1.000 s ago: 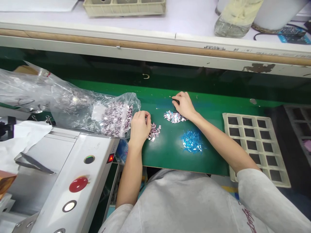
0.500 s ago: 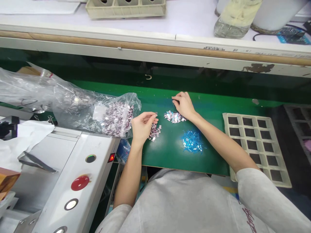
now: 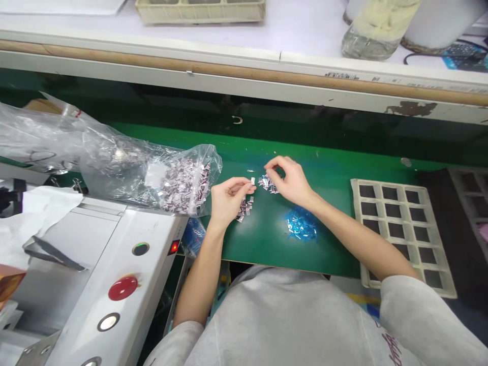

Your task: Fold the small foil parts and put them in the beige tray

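Observation:
My left hand (image 3: 230,202) pinches a small shiny metal piece (image 3: 253,181) between thumb and fingertips. Just below those fingers lies a small pile of similar silvery pieces (image 3: 244,208), partly hidden by the hand. My right hand (image 3: 293,179) is over a second pile of small shiny pieces (image 3: 271,187), its thumb and forefinger tips close together. Whatever is between them is too small to make out. Nearer my body, thin blue film strips (image 3: 302,224) are heaped on the green tabletop (image 3: 259,244).
To the left, a clear plastic bag (image 3: 185,185) full of shiny pieces lies beside a white machine (image 3: 152,274) with a red button (image 3: 122,288). A cream compartment tray (image 3: 404,213) stands at right. A white shelf (image 3: 297,35) spans the back.
My right hand has come down and nearer my left, from the bare green surface to the pile. My left hand has shifted slightly right, its piece now showing more plainly.

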`<state>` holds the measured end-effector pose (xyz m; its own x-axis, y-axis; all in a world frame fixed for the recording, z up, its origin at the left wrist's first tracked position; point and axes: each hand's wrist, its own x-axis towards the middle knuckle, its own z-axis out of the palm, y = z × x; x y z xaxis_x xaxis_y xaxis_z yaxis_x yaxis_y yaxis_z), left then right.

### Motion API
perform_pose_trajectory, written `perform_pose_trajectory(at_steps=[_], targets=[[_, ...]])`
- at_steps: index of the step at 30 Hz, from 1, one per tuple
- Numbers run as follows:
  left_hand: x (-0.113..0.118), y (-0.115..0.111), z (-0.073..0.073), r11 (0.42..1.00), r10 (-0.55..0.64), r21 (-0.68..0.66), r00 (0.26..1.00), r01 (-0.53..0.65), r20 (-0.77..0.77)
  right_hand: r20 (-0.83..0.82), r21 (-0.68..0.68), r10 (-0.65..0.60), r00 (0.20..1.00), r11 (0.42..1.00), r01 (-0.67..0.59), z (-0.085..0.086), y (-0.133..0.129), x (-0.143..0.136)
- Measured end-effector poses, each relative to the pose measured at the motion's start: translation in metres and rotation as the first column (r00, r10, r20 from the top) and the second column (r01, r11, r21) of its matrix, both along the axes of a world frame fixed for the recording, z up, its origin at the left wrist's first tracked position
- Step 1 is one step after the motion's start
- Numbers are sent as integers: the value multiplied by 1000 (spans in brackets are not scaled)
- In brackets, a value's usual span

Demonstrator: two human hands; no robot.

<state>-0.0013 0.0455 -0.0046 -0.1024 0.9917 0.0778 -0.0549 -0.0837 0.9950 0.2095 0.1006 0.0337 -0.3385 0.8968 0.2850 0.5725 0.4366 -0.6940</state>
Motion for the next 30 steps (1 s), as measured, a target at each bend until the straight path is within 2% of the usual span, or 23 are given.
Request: perform_pose_trajectory(at_steps=[2,5,11,22,27,30], targets=[[0,-1,0,1000,-13,2,1000,13,-10,-70,-64,72,995,995,-76,9,-14,-6],[1,-2,-1,1000,-29,5,999,29,-19,-131,-89,109,985,989,-121,11,-22,-14],[2,-2,-4,998,-49,31,999,49,-12,-134,-60,109,985,991,-117,3,-20,-17],[2,-4,-1,998,-54,12,998,55,-40,-133,-73,94,987,992,-105,0,-16,-16],[3,-5,0,996,-92,10,995,93,-41,-234,-139,162,959,970,-198,-1,-17,-14],[0,-4,-1,996,-83,27,993,85,-84,-215,-130,179,960,969,-210,-2,-14,-12]])
